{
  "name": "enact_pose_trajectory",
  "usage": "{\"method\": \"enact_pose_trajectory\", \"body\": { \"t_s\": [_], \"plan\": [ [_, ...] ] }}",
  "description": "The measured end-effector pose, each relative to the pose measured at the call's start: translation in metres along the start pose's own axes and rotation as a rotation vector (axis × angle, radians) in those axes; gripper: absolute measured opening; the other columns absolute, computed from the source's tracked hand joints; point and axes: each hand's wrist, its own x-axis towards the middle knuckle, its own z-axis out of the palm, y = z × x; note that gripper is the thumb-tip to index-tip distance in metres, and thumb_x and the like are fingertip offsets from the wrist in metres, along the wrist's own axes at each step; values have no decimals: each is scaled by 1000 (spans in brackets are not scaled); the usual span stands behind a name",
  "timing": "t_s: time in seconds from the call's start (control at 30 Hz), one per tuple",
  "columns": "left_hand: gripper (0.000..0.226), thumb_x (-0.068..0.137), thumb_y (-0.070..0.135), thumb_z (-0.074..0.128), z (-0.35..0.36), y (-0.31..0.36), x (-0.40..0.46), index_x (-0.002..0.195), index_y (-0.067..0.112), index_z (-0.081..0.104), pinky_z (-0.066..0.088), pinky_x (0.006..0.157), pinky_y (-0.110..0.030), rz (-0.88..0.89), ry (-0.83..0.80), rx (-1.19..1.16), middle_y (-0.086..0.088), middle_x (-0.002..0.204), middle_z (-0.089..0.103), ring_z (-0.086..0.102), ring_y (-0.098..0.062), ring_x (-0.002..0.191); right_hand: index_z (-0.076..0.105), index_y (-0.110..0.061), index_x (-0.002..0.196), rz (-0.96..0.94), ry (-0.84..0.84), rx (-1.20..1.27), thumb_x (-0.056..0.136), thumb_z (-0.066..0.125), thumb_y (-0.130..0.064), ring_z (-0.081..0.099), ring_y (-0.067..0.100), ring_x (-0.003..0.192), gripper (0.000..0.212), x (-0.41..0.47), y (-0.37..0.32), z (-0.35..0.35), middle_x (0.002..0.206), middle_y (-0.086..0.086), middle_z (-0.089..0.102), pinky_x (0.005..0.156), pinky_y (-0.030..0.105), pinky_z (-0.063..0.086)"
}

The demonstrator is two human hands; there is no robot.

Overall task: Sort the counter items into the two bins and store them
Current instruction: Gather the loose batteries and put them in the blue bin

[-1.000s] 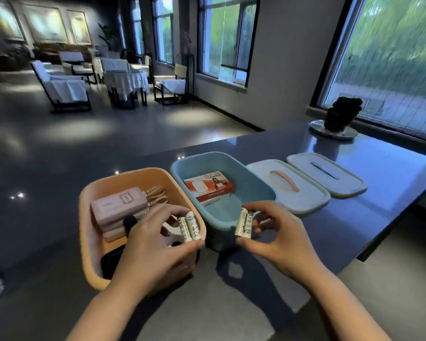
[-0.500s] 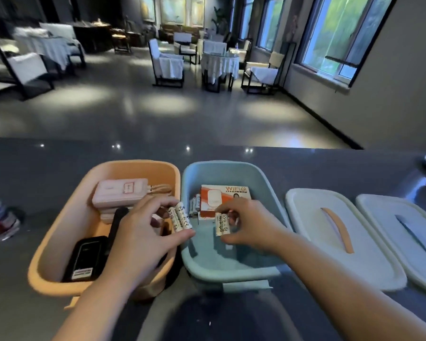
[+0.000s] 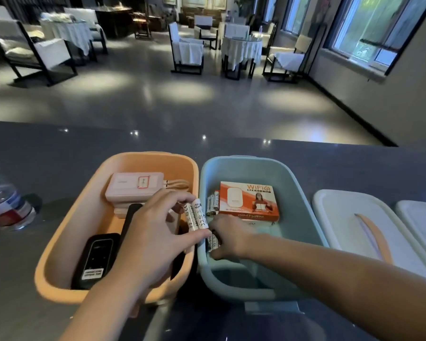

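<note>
An orange bin (image 3: 67, 232) and a blue bin (image 3: 303, 217) stand side by side on the dark counter. My left hand (image 3: 155, 237) pinches a pair of white batteries (image 3: 196, 214) above the orange bin's right rim. My right hand (image 3: 231, 238) reaches down into the blue bin and holds more batteries (image 3: 213, 242) low against its left wall. Other loose batteries (image 3: 213, 201) lie beside an orange WiFi box (image 3: 249, 201) in the blue bin. The orange bin holds a pink power bank (image 3: 133, 187) with a cable and a black device (image 3: 95, 260).
Two white lids lie on the counter right of the bins, one with an orange handle (image 3: 349, 227), one at the frame edge (image 3: 421, 222). A water bottle (image 3: 6, 203) lies at the left. Chairs and tables fill the room beyond the counter.
My right hand has gone from above the counter down into the blue bin with its batteries, toward the left wall. My left hand keeps its batteries over the orange bin. The view turned left.
</note>
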Motion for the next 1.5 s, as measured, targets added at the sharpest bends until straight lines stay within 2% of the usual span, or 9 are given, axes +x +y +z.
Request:
{"method": "enact_pose_trajectory", "body": {
  "t_s": [0.17,0.27,0.5,0.7,0.97,1.1,1.2,1.3,1.5],
  "plan": [
    [53,54,37,88,3,0,7,98,43,61,32,78,2,-9,13,-34,30,106,55,51,8,101,59,-19,109,-34,118,59,72,76,-28,57,19,94,41,-3,6,-3,105,2,58,71,24,37],
    [52,54,37,88,3,0,8,98,44,60,35,76,0,-13,2,-38,31,107,54,51,7,98,62,-19,99,-69,149,78,76,74,-24,55,14,83,26,-10,9,-15,95,-5,57,67,24,43],
    [53,55,40,87,1,1,7,100,44,60,39,73,-2,-36,-14,-46,31,106,53,52,5,97,66,-23,115,-107,-244,141,89,58,-13,54,0,81,29,-23,12,-17,105,-10,63,73,18,44],
    [53,54,39,88,2,-1,2,100,44,61,37,74,0,-44,-11,-67,28,105,56,52,4,98,63,-18,124,-96,-195,200,89,48,-4,46,-4,85,40,-19,13,-11,122,-3,63,65,-1,27],
    [53,55,37,89,2,3,4,99,43,61,36,75,-1,-29,-24,-90,26,105,57,53,3,98,64,-16,123,-22,-248,383,87,56,-2,53,-17,72,40,-30,10,-32,86,-23,57,67,-1,37],
    [54,53,43,87,3,10,8,99,44,59,36,77,-2,15,-68,-50,29,106,54,50,6,99,72,-22,105,0,19,450,87,61,-9,61,0,83,25,-47,5,-64,94,-10,71,74,9,43],
    [55,51,42,88,8,16,11,98,40,61,38,81,-10,88,-100,-39,26,104,55,52,3,101,73,-16,92,80,279,906,92,60,-18,64,10,69,13,-67,-11,-76,88,1,73,63,21,51],
    [55,53,45,86,17,20,13,101,40,61,41,86,-20,132,-156,6,26,104,54,50,5,103,73,-16,82,117,312,1212,93,61,-25,61,13,59,18,-86,-29,-72,78,4,69,48,22,47],
    [52,56,57,74,30,24,14,103,39,60,41,80,-15,194,-201,24,27,102,53,48,8,98,70,-13,79,228,403,1213,78,78,-13,59,13,54,8,-93,-29,-62,61,3,66,44,20,42]
  ]
}}
